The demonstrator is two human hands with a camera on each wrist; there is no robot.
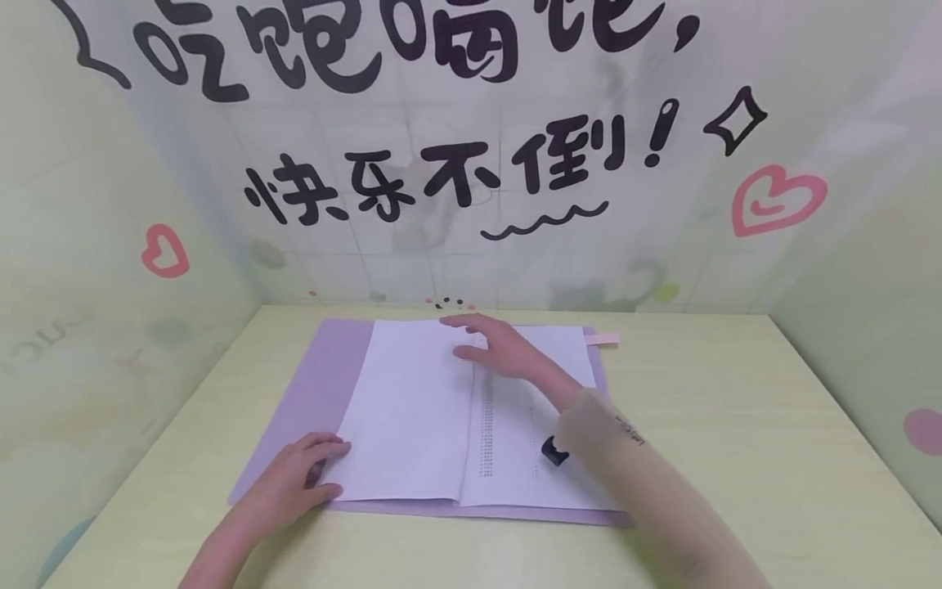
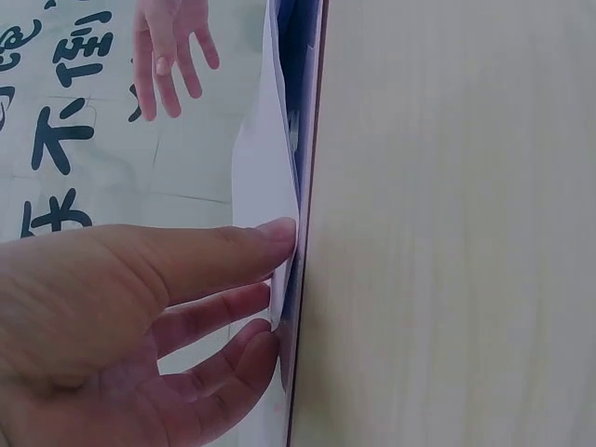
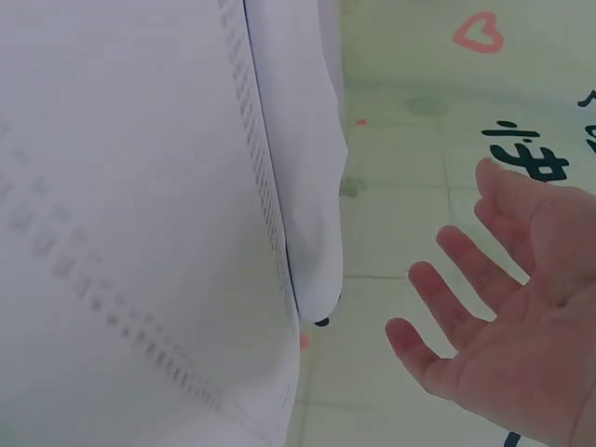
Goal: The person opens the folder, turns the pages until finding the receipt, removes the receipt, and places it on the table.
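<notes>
A purple folder lies spread on the table with white paper sheets in it. The left sheet is blank on top; the right page carries columns of small print. My left hand is at the near left corner of the blank sheet. In the left wrist view its thumb and fingertips touch the sheet, whose edge stands slightly off the folder. Over the far part of the pages hovers my right hand, fingers spread and holding nothing, as the right wrist view also shows.
A pink tab sticks out at the folder's far right corner. The pale wooden table is bounded by a backdrop with large black characters and pink hearts. Next to the beige right sleeve is a small black object.
</notes>
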